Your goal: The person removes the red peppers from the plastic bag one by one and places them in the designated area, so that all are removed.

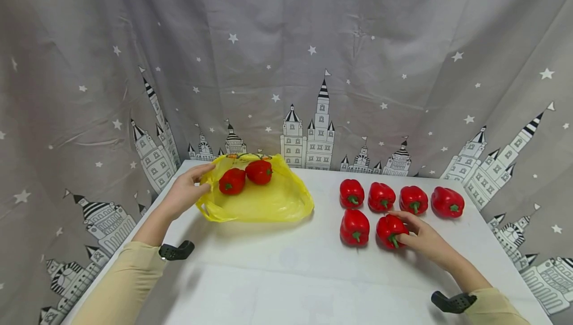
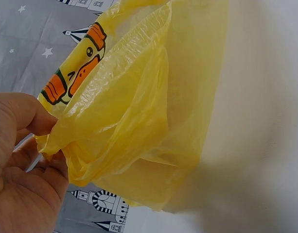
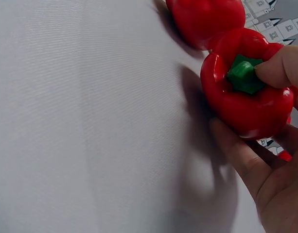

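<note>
The left grip [image 1: 185, 193] pinches a thin yellow plastic bag [image 1: 259, 204], two glossy red bell peppers [image 1: 232, 181] already inside; the right grip [image 1: 425, 240] clasps a third pepper [image 1: 388, 230], five unbagged peppers [image 1: 351, 192] beyond or left of it.

Head view fairly bright; glints on peppers [image 3: 246, 109]; soft shadows on wht tabletop [image 3: 100, 126] (R wrist view dimmer, grayer).

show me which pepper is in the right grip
The right pepper in the front row: the right grip holds it, thumb at its green stem. The other peppers aren't held.
</note>
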Demonstrator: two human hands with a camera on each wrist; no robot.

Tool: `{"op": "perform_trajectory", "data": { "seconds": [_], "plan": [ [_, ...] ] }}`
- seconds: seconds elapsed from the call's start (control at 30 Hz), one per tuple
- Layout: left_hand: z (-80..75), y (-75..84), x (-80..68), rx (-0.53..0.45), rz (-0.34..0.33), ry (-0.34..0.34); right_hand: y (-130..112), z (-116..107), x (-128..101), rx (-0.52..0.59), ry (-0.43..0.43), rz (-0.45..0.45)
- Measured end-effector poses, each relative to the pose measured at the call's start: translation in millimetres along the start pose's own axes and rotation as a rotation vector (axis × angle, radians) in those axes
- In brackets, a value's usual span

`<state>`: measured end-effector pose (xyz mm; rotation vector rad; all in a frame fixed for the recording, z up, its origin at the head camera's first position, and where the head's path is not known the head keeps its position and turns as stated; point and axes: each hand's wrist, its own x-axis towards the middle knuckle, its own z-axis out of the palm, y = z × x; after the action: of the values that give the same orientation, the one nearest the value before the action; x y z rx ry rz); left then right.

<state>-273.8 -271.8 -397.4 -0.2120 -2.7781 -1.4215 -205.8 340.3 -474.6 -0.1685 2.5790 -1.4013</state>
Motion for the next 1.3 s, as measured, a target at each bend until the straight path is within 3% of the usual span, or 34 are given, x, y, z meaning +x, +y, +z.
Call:
{"op": "perform_trajectory", "data": {
  "seconds": [1.3],
  "plan": [
    [1.3, 2.8, -3.0, 0.004, 0.006, -0.001, 9.8, 2.4, -7.4, -0.006, 0.05, -0.037]
  ]
}}
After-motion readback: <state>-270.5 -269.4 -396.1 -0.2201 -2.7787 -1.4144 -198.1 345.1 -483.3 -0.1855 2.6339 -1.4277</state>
